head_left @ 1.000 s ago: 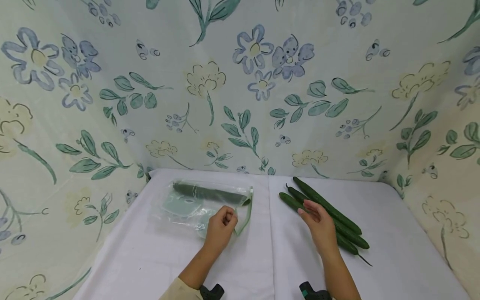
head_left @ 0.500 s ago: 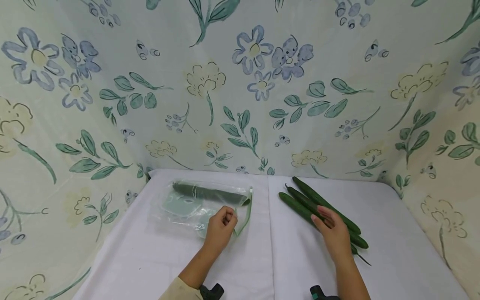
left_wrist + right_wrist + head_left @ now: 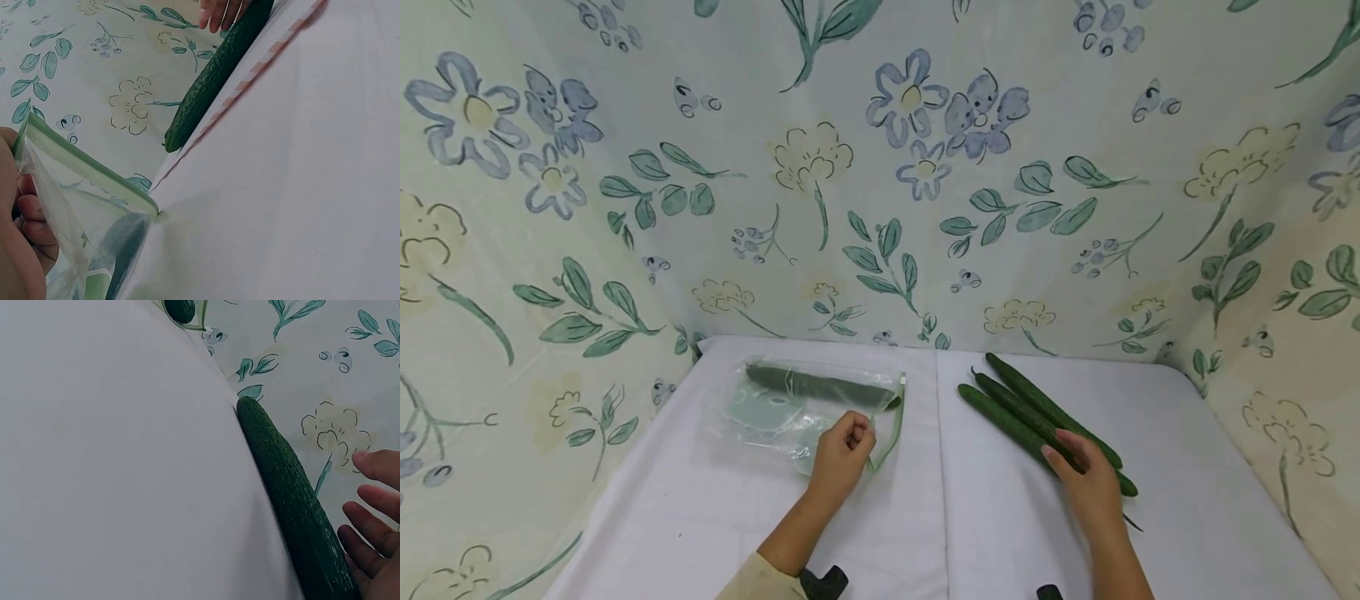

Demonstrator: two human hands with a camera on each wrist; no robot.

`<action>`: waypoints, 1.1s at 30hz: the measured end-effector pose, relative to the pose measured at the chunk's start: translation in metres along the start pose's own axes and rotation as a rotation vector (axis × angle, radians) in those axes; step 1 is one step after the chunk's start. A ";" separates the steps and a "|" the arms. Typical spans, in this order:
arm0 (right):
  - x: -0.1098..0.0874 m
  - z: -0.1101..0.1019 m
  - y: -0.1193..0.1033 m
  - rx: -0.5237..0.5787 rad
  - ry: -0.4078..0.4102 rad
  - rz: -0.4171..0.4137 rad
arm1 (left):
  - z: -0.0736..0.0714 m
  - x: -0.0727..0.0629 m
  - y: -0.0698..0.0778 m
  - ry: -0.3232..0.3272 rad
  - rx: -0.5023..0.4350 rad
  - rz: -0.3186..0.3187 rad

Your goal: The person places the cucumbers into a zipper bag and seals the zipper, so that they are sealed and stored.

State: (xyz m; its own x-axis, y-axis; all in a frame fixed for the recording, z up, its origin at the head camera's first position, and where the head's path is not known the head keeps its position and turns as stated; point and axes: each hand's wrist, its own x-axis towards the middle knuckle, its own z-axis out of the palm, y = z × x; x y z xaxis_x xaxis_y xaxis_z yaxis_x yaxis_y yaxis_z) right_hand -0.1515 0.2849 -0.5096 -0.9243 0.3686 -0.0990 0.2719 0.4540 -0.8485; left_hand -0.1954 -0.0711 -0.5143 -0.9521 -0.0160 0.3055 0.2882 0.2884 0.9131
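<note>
In the right half of the head view, the right hand is at the lower-right part of three cucumbers, the nearest of them the front cucumber. That cucumber runs from upper left to lower right, so most of its length stretches up and left from the fingers. The right thumb and fingers are spread apart over the group; the right wrist view shows them beside one cucumber, and whether they touch it I cannot tell. The left hand, left of centre and well apart from the group, pinches the edge of a plastic bag at its mouth.

The bag is thin, clear and creased, with pale green patches and a green zip strip facing right, towards the cucumbers. Inside lies another cucumber, nearly crosswise in the frame. The cucumbers are dark green, long and slightly bent, with finely bumpy skin. Smooth white cloth covers the table; behind rises a floral backdrop.
</note>
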 end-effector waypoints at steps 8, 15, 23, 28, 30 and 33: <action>-0.002 -0.007 0.009 -0.087 0.013 0.042 | -0.001 -0.001 0.000 -0.004 0.011 -0.006; -0.002 -0.013 0.018 -0.160 0.024 0.072 | -0.001 -0.001 -0.002 -0.001 0.015 -0.009; 0.004 -0.011 0.030 -0.208 0.034 0.095 | -0.001 -0.002 -0.002 0.005 -0.004 -0.015; 0.006 -0.014 0.036 -0.225 0.026 0.114 | 0.000 -0.001 -0.003 -0.002 0.008 -0.012; 0.006 -0.014 0.037 -0.229 0.007 0.110 | 0.000 -0.001 -0.003 -0.001 0.007 -0.014; 0.006 -0.016 0.038 -0.245 -0.037 0.111 | 0.000 -0.001 -0.002 -0.007 0.007 -0.017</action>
State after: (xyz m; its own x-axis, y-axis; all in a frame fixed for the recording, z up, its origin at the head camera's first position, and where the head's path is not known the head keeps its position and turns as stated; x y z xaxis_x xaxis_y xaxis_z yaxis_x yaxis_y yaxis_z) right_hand -0.1430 0.3172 -0.5341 -0.8932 0.3992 -0.2071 0.4246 0.5969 -0.6808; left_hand -0.1955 -0.0715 -0.5166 -0.9574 -0.0143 0.2884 0.2715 0.2948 0.9162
